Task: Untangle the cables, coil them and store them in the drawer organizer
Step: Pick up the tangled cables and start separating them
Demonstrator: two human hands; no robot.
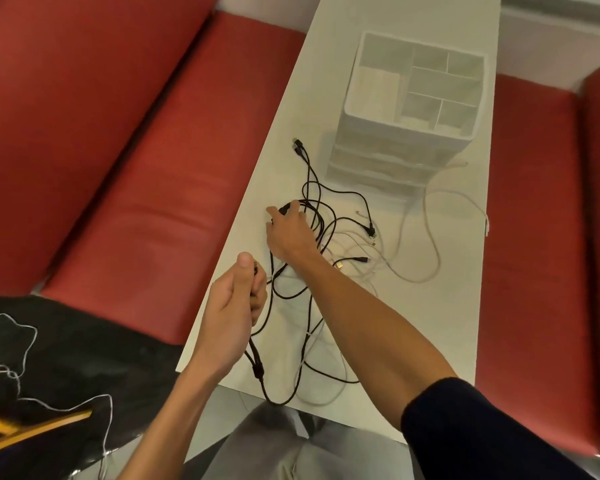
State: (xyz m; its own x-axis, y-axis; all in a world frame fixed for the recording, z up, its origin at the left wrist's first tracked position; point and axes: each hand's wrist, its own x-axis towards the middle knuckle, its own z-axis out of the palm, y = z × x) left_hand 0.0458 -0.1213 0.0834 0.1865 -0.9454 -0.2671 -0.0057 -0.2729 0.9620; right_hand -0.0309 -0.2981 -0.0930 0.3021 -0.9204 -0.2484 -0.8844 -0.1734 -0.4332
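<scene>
The right forearm [361, 317] hides part of the cables [326, 209]; the organizer's drawers [371, 157] are blurred.

Your left hand [234, 301] sits low and close to you, fist wrapped around a black cable [257, 367], thumb up on top. Left forearm is bare, coming up from bottom centre, wrist roughly straight. Your right hand [290, 235] is further out, past the left, palm down, thumb and fingers pinching a black plug [285, 207]. Right arm is stretched nearly straight, running in from the lower right and passing just right of the left hand. Right forearm is bare, dark sleeve [465, 427] bunched near the elbow. Hands apart, not touching.
</scene>
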